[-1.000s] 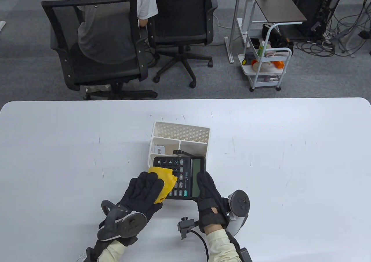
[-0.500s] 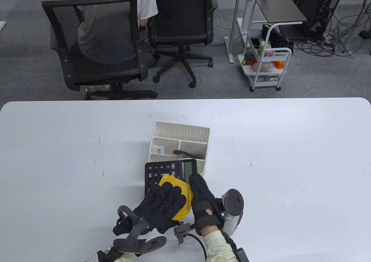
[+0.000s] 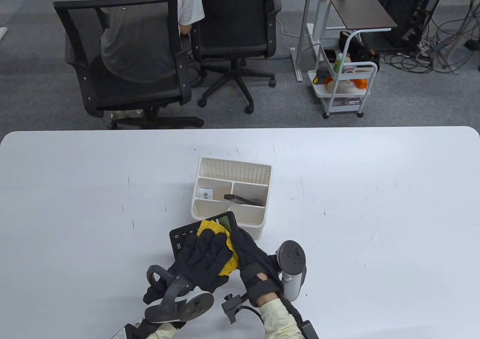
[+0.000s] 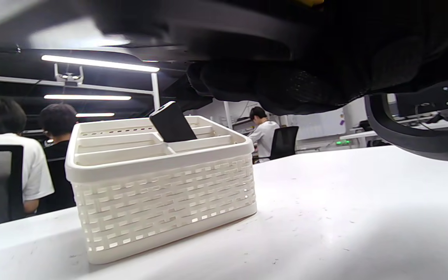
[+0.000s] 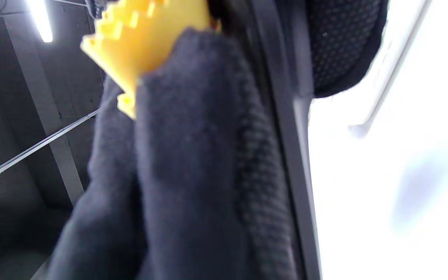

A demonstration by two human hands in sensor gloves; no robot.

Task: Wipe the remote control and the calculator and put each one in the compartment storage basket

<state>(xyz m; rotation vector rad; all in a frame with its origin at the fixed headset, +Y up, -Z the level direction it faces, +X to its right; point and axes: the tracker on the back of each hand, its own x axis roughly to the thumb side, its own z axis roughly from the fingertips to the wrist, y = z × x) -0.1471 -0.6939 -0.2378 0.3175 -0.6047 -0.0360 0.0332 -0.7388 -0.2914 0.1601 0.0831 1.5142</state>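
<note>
The black calculator [image 3: 180,237] is tilted in front of the white compartment basket [image 3: 232,164]. My right hand [image 3: 245,247] grips its right edge by the display. My left hand [image 3: 204,254] lies flat over the keys and presses the yellow cloth [image 3: 210,226] onto them, covering most of the calculator. The black remote control [image 3: 240,199] leans in the basket's middle right compartment; in the left wrist view the remote [image 4: 171,122] sticks up above the basket [image 4: 161,194]. The right wrist view is blurred and shows only the cloth [image 5: 150,39] and black glove.
A small white item [image 3: 205,194] lies in the basket's middle left compartment. Beyond the table's far edge stand office chairs [image 3: 123,54] with a seated person, and a white trolley [image 3: 345,87] at the back right.
Both hands and the calculator have come nearer and to the left, off the basket's front. The calculator has turned anticlockwise. The left hand has slid the cloth across the keys towards the display.
</note>
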